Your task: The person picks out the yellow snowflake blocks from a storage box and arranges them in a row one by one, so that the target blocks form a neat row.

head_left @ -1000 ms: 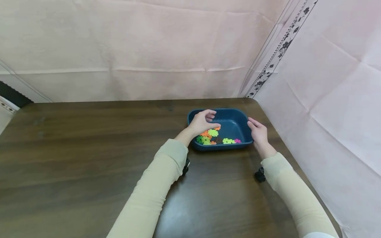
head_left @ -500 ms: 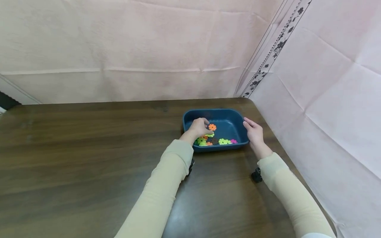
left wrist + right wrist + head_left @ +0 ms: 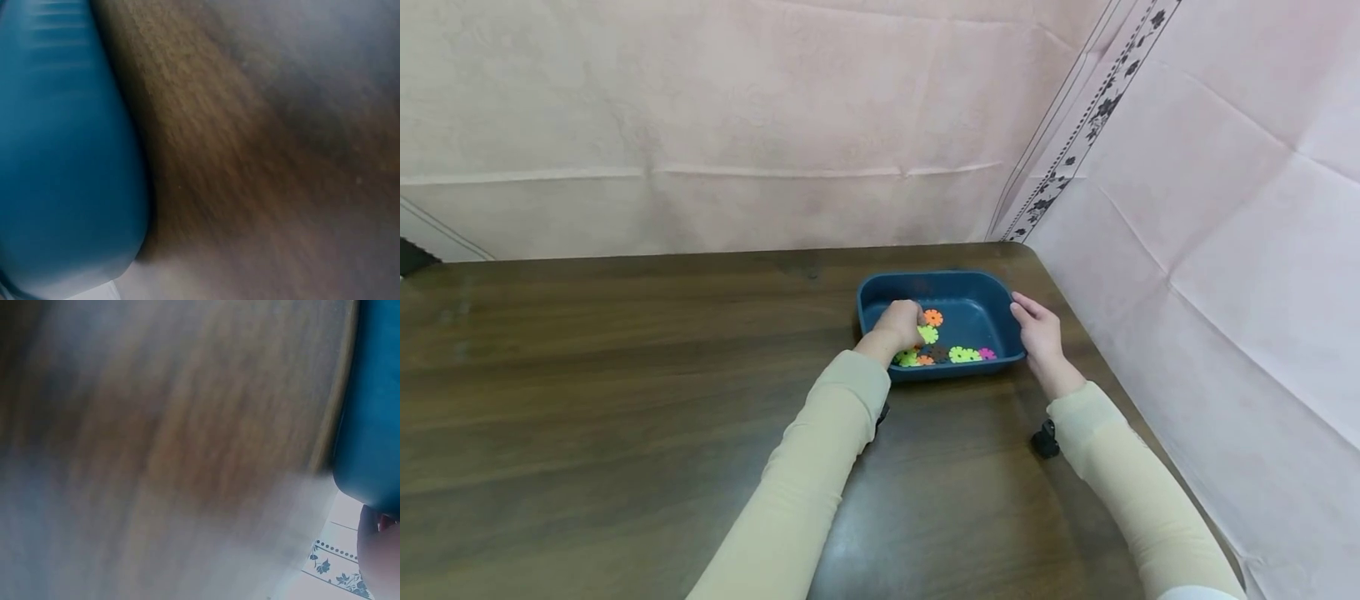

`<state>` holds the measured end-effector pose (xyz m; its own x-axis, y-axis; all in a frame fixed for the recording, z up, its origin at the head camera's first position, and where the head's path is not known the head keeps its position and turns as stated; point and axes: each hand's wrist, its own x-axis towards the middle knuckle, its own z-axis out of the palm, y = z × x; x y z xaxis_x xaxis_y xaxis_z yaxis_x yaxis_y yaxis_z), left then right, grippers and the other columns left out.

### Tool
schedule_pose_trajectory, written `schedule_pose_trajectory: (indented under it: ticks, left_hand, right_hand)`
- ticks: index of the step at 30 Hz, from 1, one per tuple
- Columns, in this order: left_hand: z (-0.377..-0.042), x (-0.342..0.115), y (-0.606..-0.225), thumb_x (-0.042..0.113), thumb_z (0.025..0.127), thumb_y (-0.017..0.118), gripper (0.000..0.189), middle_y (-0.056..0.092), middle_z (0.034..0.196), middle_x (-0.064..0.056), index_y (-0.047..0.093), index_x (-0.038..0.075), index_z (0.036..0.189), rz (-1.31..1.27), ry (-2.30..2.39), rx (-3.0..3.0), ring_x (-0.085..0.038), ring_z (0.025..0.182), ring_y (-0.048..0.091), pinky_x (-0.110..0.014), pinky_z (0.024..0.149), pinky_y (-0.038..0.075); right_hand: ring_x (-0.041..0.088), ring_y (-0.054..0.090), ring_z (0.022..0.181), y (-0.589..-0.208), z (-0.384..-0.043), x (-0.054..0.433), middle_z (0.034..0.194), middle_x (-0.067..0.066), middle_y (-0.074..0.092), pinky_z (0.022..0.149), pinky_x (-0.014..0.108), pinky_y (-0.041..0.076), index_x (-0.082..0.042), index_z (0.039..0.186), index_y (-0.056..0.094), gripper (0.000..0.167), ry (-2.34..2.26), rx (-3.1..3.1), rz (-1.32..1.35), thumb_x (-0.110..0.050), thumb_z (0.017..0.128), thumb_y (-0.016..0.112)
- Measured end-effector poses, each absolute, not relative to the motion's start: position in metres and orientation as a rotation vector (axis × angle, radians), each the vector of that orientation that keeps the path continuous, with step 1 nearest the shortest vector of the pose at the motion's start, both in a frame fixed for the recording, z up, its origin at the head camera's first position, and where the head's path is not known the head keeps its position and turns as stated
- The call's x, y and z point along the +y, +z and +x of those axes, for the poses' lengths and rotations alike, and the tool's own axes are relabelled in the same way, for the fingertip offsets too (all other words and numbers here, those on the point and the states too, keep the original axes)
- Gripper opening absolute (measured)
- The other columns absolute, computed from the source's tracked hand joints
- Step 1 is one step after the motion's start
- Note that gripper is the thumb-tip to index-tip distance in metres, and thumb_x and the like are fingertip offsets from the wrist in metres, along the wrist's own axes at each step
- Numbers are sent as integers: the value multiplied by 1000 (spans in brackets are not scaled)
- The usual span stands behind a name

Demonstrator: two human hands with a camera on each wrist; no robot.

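Note:
A dark blue plastic basin (image 3: 951, 372) stands on the table close to its far right corner. Several flower-shaped plastic pieces lie inside it, including yellow-green ones (image 3: 964, 355), an orange one (image 3: 933, 317), a brown one and a pink one (image 3: 987, 354). My left hand (image 3: 895, 325) reaches down into the basin's left part, among the pieces. Its fingertips are hidden, and I cannot tell if they hold a piece. At the right end, my right hand (image 3: 1039, 333) grips the basin's rim with thumb and fingers. Both wrist views show the basin's outer wall (image 3: 69, 156) over the tabletop.
The brown wood-grain table (image 3: 625, 400) extends far to the left and front. Pale creased cloth (image 3: 700, 125) hangs behind it, and more hangs along the right side (image 3: 1240, 208), with a black floral border strip (image 3: 1078, 146) at the corner.
My left hand has gone lower into the basin and its fingers have dropped out of sight. The right hand keeps its grip on the rim. The head view has shifted slightly.

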<state>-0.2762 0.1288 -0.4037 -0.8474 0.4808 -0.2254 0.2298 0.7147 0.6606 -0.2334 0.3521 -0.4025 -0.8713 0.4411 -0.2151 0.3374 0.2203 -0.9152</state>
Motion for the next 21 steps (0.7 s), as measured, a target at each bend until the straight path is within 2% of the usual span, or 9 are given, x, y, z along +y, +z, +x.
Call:
schedule_pose_trajectory:
  ticks: [12,21]
  left_hand:
    - [-276,128,-403,2,83,67,27,61,119,-8,65,5,110,516,1000,2517,-21,108,57,-33,88,53]
    - [-275,125,-398,2,88,61,19,64,115,-9,69,5,104,425,1150,2489,-22,102,59,-33,88,53]
  right_hand:
    - [22,30,141,-403,-233,351,151,6,35,116,41,25,-14,140,44,45,1756,-2373,-749,-30,98,47]
    - [21,28,141,-403,-232,352,152,2,33,116,41,25,-19,141,43,48,1737,-2401,-773,-36,97,47]
